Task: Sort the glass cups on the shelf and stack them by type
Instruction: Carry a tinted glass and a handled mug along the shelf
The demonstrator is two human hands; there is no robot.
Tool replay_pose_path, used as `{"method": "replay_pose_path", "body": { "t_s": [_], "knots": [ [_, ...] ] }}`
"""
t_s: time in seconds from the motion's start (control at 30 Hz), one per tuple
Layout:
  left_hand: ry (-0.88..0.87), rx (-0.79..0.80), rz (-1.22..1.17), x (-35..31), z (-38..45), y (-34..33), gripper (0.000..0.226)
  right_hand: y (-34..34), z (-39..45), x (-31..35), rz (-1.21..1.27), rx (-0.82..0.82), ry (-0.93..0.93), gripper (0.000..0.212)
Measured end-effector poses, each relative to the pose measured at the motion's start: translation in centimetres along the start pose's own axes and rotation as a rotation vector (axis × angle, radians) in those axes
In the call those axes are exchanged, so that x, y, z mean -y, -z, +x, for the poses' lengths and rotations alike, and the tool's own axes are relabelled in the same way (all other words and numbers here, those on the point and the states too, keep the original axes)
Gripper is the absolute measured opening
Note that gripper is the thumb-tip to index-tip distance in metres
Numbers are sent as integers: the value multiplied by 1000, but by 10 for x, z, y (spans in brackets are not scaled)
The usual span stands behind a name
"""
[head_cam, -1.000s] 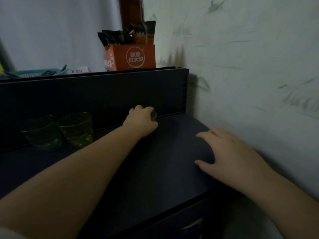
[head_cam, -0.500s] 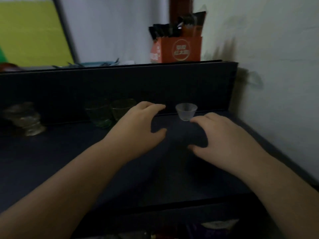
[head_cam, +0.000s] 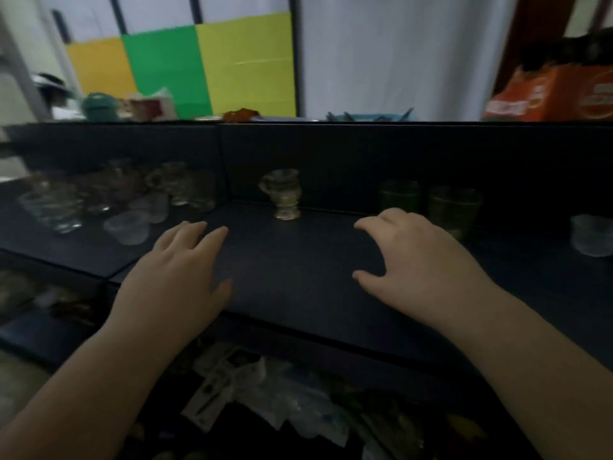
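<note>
**Both hands empty over dark shelf, cups spread along back edge**

Left hand [head_cam: 180, 277] reaches in from lower left, palm down, fingers extended and slightly spread, hovering over or resting on the front part of the shelf [head_cam: 298, 270]; contact unclear. Right hand [head_cam: 421, 267] comes in from lower right, palm down, fingers bent in a loose claw, thumb out toward centre. Hands well apart, bare shelf surface between them.

Around: a stack of small clear glass cups [head_cam: 282, 194] stands upright near the back edge, mid-shelf, between and beyond the two hands. Two green glass cups [head_cam: 431, 204] stand side by side near the back edge, just beyond the right hand, whose knuckles partly cover the right-hand cup. One frosted cup [head_cam: 590, 235] sits at the far right edge of the view. A cluster of mixed clear cups [head_cam: 109, 197] crowds the left end of the shelf, blurred; the nearest frosted one is just left of the left fingertips. Orange box [head_cam: 557, 94] on the top ledge, right. Clutter of wrappers [head_cam: 265, 386] below the front edge.

Grip: left hand flat and relaxed, holds nothing. Right hand half-curled, holds nothing, touches no cup.
</note>
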State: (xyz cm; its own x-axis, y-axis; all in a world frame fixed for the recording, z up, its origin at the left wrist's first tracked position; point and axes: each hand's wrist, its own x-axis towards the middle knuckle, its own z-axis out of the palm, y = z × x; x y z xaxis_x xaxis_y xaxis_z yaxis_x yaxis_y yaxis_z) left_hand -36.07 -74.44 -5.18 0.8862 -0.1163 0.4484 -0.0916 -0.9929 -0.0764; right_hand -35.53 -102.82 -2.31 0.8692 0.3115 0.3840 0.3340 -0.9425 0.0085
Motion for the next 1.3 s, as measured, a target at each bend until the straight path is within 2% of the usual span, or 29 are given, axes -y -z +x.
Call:
{"method": "replay_pose_path", "body": {
  "t_s": [0.3, 0.57, 0.87, 1.13, 1.3],
  "knots": [
    [179, 29, 50, 195, -50, 7, 89, -37, 78, 186, 30, 37, 123, 68],
    [229, -39, 13, 319, -70, 12, 90, -57, 136, 327, 109, -5, 213, 66],
    [289, -45, -77, 403, -69, -15, 88, -90, 200, 414, 192, -32, 301, 67],
    [291, -57, -70, 495, -9, -33, 86, -106, 292, 464, 144, -98, 329, 60],
    [290, -96, -82, 549, 29, -50, 85, -105, 356, 487, 140, -114, 304, 63]
  ]
}}
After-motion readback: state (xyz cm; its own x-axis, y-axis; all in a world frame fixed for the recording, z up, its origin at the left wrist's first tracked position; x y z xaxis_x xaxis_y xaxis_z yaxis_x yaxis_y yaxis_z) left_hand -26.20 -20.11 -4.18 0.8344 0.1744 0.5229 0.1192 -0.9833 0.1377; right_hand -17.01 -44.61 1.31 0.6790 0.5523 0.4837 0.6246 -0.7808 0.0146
